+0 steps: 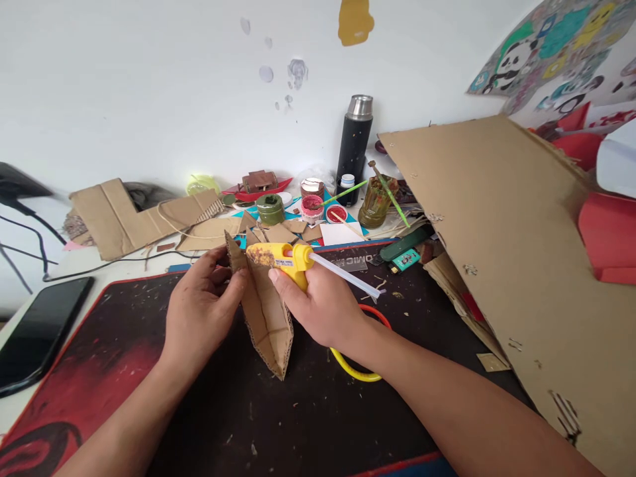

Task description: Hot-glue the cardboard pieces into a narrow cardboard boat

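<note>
A boat-shaped piece of folded cardboard (271,324) stands over the dark mat, its pointed end toward me. Its left wall is pinched between the thumb and fingers of my left hand (211,291). Wrapped round the handle of a yellow hot glue gun (293,262) is my right hand (322,298). A clear glue stick (345,275) juts from the gun's rear, to the right. The gun's nose points left, above the far part of the cardboard piece, and its tip is hidden near the left wall.
A large cardboard sheet (497,232) leans in from the right. Paint jars (271,209), a black thermos (354,146) and a murky brush jar (375,202) line the back. A phone (47,324) lies left; a red-and-yellow ring (358,375) sits under my right forearm.
</note>
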A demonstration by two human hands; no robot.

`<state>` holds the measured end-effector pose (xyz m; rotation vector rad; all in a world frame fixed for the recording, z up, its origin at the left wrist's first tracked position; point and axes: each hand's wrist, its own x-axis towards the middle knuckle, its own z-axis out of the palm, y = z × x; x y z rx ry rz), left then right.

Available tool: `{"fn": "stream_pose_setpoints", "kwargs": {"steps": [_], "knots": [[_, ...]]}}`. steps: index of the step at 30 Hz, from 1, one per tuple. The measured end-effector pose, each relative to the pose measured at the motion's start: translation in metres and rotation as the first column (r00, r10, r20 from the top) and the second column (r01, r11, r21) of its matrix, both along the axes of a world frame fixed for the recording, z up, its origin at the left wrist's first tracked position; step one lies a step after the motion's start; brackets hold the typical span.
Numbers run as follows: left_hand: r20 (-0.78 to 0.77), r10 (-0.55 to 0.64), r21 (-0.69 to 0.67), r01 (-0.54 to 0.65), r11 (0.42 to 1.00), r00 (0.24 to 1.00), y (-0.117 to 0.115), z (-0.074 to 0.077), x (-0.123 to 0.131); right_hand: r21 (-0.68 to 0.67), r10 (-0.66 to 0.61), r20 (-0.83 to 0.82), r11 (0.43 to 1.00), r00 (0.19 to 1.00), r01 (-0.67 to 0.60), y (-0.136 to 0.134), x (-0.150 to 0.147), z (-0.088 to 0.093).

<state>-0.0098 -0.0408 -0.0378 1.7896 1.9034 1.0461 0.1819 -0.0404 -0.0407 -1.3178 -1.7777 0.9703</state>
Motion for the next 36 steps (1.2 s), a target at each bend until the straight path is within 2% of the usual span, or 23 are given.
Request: {"fn": "stream_pose_setpoints", "kwargs": {"steps": [36], "knots": [[-0.023, -0.04, 0.053, 0.041, 0.998, 0.999, -0.0012, -0.005, -0.0018, 0.026, 0.015, -0.065, 1.0, 0.998, -0.013, -0.0015, -0.0002, 0.0009]]}}
